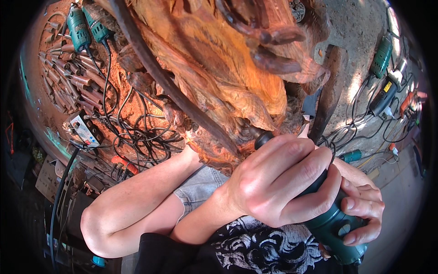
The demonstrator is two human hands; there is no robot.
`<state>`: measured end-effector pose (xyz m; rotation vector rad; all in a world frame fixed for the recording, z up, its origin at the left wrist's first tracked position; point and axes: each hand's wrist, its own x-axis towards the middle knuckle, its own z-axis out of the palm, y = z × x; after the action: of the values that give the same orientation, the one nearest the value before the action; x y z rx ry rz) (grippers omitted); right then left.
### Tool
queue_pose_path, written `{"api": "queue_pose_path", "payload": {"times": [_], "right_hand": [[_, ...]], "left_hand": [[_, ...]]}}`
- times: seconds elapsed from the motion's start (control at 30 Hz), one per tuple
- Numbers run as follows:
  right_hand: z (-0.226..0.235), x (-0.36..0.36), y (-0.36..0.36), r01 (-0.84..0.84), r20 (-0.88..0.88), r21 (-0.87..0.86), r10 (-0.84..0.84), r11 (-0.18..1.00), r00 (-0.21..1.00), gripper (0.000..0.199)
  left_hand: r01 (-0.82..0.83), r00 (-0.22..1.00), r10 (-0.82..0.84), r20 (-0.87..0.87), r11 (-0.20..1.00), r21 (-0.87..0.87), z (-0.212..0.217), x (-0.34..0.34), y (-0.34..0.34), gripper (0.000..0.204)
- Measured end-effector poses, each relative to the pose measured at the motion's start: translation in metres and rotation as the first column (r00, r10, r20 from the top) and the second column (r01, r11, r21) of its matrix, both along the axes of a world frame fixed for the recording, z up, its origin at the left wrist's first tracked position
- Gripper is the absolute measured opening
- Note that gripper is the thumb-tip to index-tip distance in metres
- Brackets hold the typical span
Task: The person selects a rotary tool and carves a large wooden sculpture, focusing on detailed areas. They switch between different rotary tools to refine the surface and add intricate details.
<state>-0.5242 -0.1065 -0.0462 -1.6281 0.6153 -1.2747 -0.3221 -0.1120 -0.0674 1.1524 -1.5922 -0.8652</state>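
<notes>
A large carved block of reddish-orange wood fills the upper middle, close to the camera. Both hands hold a green power grinder. Its black nose touches the lower edge of the carving. My left hand wraps over the front of the tool body, knuckles up, with the forearm coming from the lower left. At the rear of the tool my right hand has its fingers curled round the green housing. The cutting bit itself is hidden against the wood.
Two green power tools and a row of chisels lie at upper left beside tangled black cables and a small white box. More tools and cords sit at the right. My bent bare leg is at lower left.
</notes>
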Motion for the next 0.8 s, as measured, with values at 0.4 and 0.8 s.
{"api": "queue_pose_path", "payload": {"times": [0.4,0.8], "right_hand": [[-0.009,-0.003,0.002,0.038,0.052,-0.104,-0.033,0.994,0.998,0.057],[-0.009,0.003,-0.001,0.07,0.053,-0.099,-0.065,0.993,0.996,0.057]], "left_hand": [[0.01,1.0,-0.01,0.004,1.0,0.005,0.0,0.001,0.0,0.027],[0.013,1.0,-0.013,-0.017,0.999,0.037,0.004,0.001,0.0,0.027]]}}
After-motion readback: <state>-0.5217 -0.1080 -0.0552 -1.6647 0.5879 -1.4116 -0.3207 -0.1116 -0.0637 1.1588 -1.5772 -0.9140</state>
